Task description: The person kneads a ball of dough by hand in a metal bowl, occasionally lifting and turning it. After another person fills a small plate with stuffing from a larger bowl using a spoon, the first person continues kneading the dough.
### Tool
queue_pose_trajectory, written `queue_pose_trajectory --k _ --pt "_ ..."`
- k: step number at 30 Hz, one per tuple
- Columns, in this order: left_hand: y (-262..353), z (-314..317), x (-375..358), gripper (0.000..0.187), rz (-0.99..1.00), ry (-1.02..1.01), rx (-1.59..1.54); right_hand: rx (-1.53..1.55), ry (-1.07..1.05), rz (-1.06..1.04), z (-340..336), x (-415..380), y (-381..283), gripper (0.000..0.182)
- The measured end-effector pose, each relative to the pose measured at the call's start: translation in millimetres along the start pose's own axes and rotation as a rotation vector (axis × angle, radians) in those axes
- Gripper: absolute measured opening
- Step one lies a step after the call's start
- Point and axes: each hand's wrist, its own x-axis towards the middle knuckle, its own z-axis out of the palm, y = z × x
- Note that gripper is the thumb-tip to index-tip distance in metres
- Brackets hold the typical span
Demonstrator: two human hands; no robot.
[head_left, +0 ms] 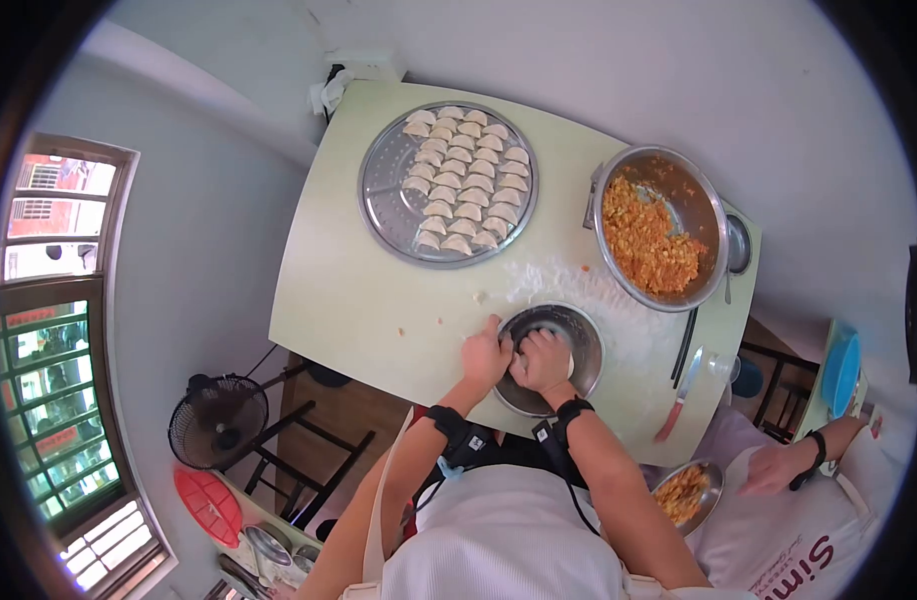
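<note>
My left hand (487, 356) grips the left rim of a metal bowl (587, 335) near the table's front edge. Inside that bowl, my right hand (544, 360) is closed, its curled fingers pressing on a pale lump of dough (571, 366). Most of the dough is hidden beneath the hand. White flour (569, 285) is scattered over the table just behind the bowl. Further back, a round perforated metal tray (389, 200) carries rows of folded dumplings (469, 182).
A large metal pot (699, 195) of orange filling stands at the back right, beside a ladle (739, 245). Dark chopsticks (686, 345) and a knife (679, 400) lie right of my bowl. A co-worker's hand (774, 468) is near a smaller filling bowl (714, 490). A fan (219, 422) stands left.
</note>
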Motion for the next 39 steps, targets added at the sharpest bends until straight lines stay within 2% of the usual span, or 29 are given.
queue_pose_trajectory --k 8,12,14,18,20,21,24,26,29,34,39 --pt "1 2 11 0.031 0.031 0.108 0.034 0.033 0.113 -0.036 -2 12 4 0.013" --pt "-2 2 13 0.033 0.038 0.035 0.105 -0.025 0.075 -0.045 -17 -6 -4 0.015" --pt "-1 8 10 0.034 0.05 0.022 0.106 0.17 0.087 0.031 -35 -23 -7 0.019" --pt "-3 10 -2 0.031 0.009 0.031 0.086 0.175 0.145 0.186 -46 -52 -16 0.018" --pt "-2 10 0 0.029 0.086 0.023 0.101 -0.075 0.109 0.295 -40 -49 -21 0.019" --pt "1 8 1 0.029 0.087 0.017 0.105 -0.118 0.162 0.226 -34 -43 -23 0.019" --pt "3 4 -4 0.027 0.045 -0.047 0.104 -0.185 0.145 0.213 -23 -34 -24 0.018" --pt "6 3 -2 0.027 0.027 -0.017 0.078 -0.188 0.14 0.254 -18 -28 -19 0.016" --pt "1 8 -3 0.026 0.047 0.041 0.069 -0.17 0.151 0.203 -8 -22 -15 0.015" --pt "0 9 -3 0.025 0.041 -0.001 -0.007 -0.1 0.009 0.064 -10 -9 -5 0.018" --pt "1 6 0 0.026 0.055 0.039 -0.001 -0.08 -0.007 0.032 -7 5 1 0.019"
